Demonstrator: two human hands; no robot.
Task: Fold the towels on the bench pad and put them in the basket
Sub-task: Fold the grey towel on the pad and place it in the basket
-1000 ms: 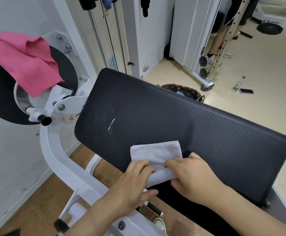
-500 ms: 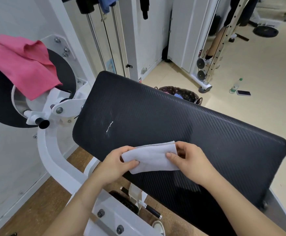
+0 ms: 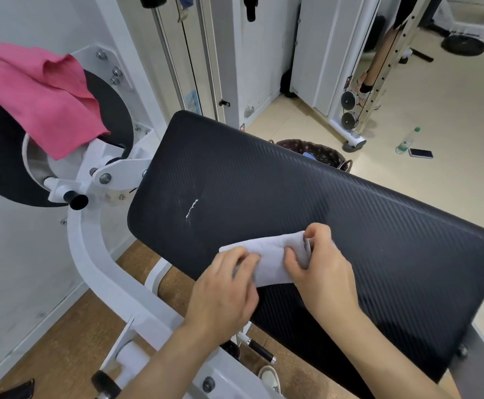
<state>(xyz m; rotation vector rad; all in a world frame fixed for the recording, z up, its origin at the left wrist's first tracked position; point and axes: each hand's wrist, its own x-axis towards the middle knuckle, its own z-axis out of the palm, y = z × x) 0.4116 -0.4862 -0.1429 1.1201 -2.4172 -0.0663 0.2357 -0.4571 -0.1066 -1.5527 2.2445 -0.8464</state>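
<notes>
**Item: white towel** (image 3: 269, 259). Small and pale, already folded to a compact oblong. It lies on the near edge of the bench pad (image 3: 292, 203), left of centre, its near corner overhanging the edge slightly.

**Left hand** (image 3: 223, 295). Palm down over the towel's left end; fingers (image 3: 245, 263) laid narrow and flat on the cloth, pressing rather than pinching.

**Right hand** (image 3: 321, 272). At the towel's right end; thumb and fingers closed on the stacked edge, where several layers show, lifting that end a little off the pad.

**Bench pad.** Black, ribbed, tilted, carried on a white machine frame (image 3: 97, 254). Serves as the counter for folding. A short white scuff left of centre.

**Pink towel** (image 3: 42, 96). Unfolded, draped over the machine's black disc at far left, well apart from the pad.

**Basket** (image 3: 315, 152). Dark, patterned, on the floor beyond the pad's far edge, partly hidden; something blue shows inside.

**Other.** Bottle (image 3: 407, 141) and phone (image 3: 421, 153) on the floor, far right.

**Step in hand (judged).** Final fold or squaring of the white towel.

**Next move (judged).** Keep the layers pinched together, lift the bundle clear, and reach over the pad's far edge to the basket without letting the fold open. The pink towel remains to be done.
</notes>
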